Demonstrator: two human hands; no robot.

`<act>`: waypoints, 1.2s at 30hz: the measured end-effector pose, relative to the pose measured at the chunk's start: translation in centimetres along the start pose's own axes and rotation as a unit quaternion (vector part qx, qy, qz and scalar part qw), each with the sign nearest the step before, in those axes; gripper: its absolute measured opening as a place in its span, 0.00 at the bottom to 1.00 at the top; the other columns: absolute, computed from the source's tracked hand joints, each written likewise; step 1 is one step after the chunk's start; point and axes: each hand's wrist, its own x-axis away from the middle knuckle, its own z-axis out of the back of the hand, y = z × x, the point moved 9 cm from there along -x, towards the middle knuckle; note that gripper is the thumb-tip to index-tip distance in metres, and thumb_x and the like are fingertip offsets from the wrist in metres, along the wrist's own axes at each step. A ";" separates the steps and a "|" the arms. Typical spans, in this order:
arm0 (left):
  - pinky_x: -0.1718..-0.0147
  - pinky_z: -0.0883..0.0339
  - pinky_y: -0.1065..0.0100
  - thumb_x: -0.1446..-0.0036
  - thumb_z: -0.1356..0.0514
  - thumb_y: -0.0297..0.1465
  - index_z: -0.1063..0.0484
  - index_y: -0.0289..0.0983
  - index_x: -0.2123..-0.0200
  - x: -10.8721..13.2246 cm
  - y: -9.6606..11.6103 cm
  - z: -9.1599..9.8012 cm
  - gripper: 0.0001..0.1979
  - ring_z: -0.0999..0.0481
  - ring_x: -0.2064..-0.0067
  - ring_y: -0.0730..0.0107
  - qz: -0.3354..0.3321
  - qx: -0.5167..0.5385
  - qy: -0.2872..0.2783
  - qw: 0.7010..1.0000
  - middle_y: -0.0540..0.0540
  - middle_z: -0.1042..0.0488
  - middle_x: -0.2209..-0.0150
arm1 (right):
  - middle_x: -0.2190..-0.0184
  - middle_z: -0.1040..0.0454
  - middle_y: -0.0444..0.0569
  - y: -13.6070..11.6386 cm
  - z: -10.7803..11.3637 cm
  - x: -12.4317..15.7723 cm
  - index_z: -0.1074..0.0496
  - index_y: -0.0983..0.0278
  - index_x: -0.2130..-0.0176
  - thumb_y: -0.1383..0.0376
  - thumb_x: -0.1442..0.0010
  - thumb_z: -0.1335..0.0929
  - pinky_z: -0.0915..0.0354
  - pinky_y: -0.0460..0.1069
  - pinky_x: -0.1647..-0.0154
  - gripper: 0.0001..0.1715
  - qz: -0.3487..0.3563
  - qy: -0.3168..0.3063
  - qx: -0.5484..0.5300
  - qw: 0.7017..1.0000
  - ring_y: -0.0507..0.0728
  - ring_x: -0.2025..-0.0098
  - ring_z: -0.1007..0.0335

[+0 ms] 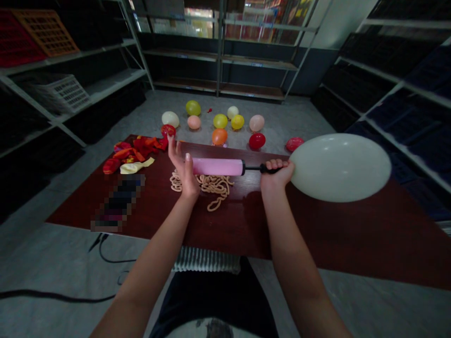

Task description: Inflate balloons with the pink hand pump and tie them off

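Balloon (340, 167) bulges just past the right hand (276, 176), clenched on the pink pump's black nozzle (266, 168).

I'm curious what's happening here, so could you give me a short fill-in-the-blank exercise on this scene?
The right hand grips the ____ end of the pink plastic hand pump, beside a large cream balloon. Small round balloons sit on the grey ____ beyond the dark red wooden table. The large cream balloon is ____ than any balloon lying there.

Answers: black; floor; larger
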 end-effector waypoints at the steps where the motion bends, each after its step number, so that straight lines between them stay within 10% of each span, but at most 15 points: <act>1: 0.35 0.42 0.51 0.34 0.44 0.51 0.45 0.59 0.32 0.3 0.1 -0.5 0.30 0.50 0.27 0.51 0.004 -0.006 -0.017 1.000 0.53 0.54 0.26 | 0.86 0.52 0.32 0.6 0.0 0.4 0.53 0.60 0.76 0.68 0.34 0.44 0.55 0.42 0.86 0.19 -0.005 -0.001 0.005 1.000 0.44 0.87 0.56; 10: 0.44 0.29 0.50 0.40 0.36 0.49 0.45 0.51 0.31 2.2 0.1 -5.7 0.38 0.29 0.37 0.47 0.072 0.024 -0.229 0.970 0.39 0.39 0.31 | 0.86 0.53 0.32 1.0 0.2 0.5 0.53 0.60 0.76 0.68 0.34 0.44 0.55 0.42 0.87 0.19 -0.015 0.016 0.016 1.000 0.44 0.87 0.56; 15: 0.51 0.27 0.57 0.39 0.36 0.43 0.24 0.39 0.52 2.4 -0.8 -6.6 0.17 0.19 0.55 0.58 0.135 -0.052 -0.283 0.948 0.43 0.19 0.57 | 0.85 0.54 0.32 -0.3 -0.1 -0.9 0.54 0.60 0.76 0.67 0.34 0.44 0.56 0.42 0.87 0.19 -0.005 -0.011 0.037 0.999 0.44 0.87 0.57; 36: 0.64 0.30 0.63 0.36 0.46 0.45 0.21 0.37 0.69 -2.6 -0.6 0.8 0.21 0.22 0.65 0.63 0.071 -0.092 -0.099 0.988 0.44 0.20 0.68 | 0.85 0.55 0.32 -4.3 0.5 -3.4 0.55 0.60 0.76 0.68 0.34 0.45 0.56 0.41 0.87 0.19 0.034 -0.014 0.011 0.999 0.44 0.87 0.57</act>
